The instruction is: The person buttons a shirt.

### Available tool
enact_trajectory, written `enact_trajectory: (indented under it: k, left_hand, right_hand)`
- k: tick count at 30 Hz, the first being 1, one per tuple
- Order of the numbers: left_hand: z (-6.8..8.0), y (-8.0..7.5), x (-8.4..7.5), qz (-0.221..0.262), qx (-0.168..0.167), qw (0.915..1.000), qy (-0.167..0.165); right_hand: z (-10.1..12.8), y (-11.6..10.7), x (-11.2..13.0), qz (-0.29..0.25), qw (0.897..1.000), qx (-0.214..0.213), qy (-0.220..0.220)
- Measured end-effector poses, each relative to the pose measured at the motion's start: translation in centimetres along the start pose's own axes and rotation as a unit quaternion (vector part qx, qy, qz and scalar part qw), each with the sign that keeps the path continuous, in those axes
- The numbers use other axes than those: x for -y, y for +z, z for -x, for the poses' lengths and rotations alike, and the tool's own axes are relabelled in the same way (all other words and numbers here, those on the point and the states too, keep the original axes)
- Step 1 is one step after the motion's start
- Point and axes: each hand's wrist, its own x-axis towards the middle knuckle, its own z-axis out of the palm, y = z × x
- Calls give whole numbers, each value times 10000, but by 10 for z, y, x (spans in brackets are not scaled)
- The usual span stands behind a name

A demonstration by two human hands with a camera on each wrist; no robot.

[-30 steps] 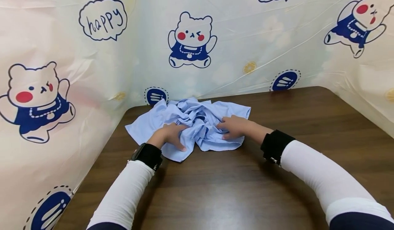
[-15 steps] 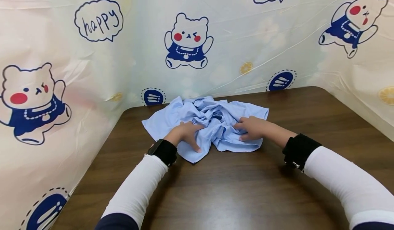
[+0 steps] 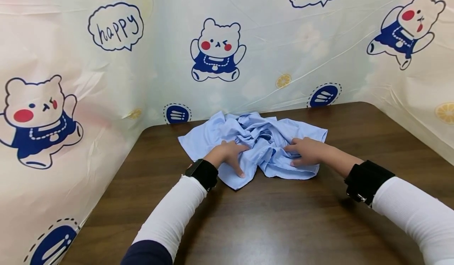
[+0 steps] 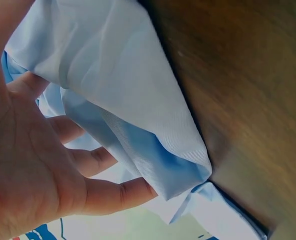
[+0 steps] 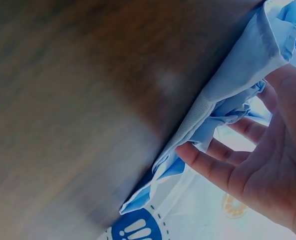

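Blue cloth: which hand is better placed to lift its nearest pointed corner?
Probably the left hand: its thumb lies near that corner of the blue cloth, while the right hand is farther from it.

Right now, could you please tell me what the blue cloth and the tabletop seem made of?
Blue cloth: matte woven fabric, perhaps cotton; it creases softly and shows fine ribbing. Tabletop: wood or wood-look laminate, slightly glossy, given its grain and pale reflection.
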Motion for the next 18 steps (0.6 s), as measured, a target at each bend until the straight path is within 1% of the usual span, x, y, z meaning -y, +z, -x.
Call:
enact_trajectory:
  k: [5, 8, 10, 11, 13, 15, 16, 17, 18]
  left_hand:
    - [-1, -1, -1, 2, 8, 9999, -105]
    - [1, -2, -1, 88, 98, 9998, -129]
    - [3, -4, 1, 137, 193, 9997, -12]
    - [4, -5, 4, 206, 259, 9994, 118]
    - [8, -11, 12, 505, 352, 9971, 458]
    - [12, -20, 24, 799, 282, 9934, 773]
    - [15, -25, 32, 883, 170, 9921, 875]
    - [17, -31, 40, 933, 2, 9916, 894]
    - [20, -35, 48, 938, -223, 9919, 826]
  right_hand:
    - [1, -1, -2, -4, 10000, -13, 35]
    - [2, -3, -1, -99, 9999, 84, 16]
    - [4, -7, 0, -278, 9995, 175, -40]
    - [5, -10, -1, -392, 9990, 201, -93]
    - [8, -18, -3, -632, 9977, 161, -209]
    - [11, -27, -8, -858, 9961, -14, -217]
    - [13, -33, -11, -955, 9952, -155, -175]
    - [15, -39, -15, -993, 9945, -324, -107]
    - [17, -45, -18, -1007, 9936, -509, -7]
